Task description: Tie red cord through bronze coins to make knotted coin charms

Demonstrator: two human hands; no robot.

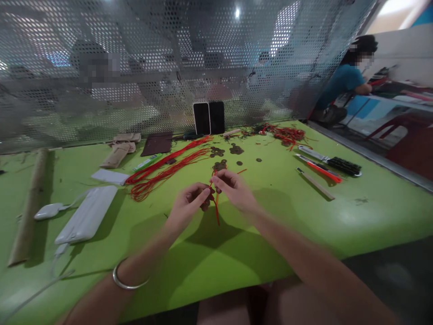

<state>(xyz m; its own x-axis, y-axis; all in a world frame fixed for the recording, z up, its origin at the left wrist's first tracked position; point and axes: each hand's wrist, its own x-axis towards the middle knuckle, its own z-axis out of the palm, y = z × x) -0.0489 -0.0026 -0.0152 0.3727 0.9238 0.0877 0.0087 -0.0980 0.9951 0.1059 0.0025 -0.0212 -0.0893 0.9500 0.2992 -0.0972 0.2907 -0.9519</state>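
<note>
Above the middle of the green table, my left hand and my right hand meet with fingers pinched on a red cord. One end of the cord hangs below the fingers, and a short piece sticks out to the right. Dark round coins are partly visible at my left fingertips, mostly covered by the hand. Just past my right fingers lies a cluster of dark coins. Farther back are two more coin piles, with single coins to the right.
Bundles of red cord lie left of my hands, and tangled red cord at the back right. A white power bank is at left, a brush and cutter knife at right. A phone leans on the mesh. A person sits beyond.
</note>
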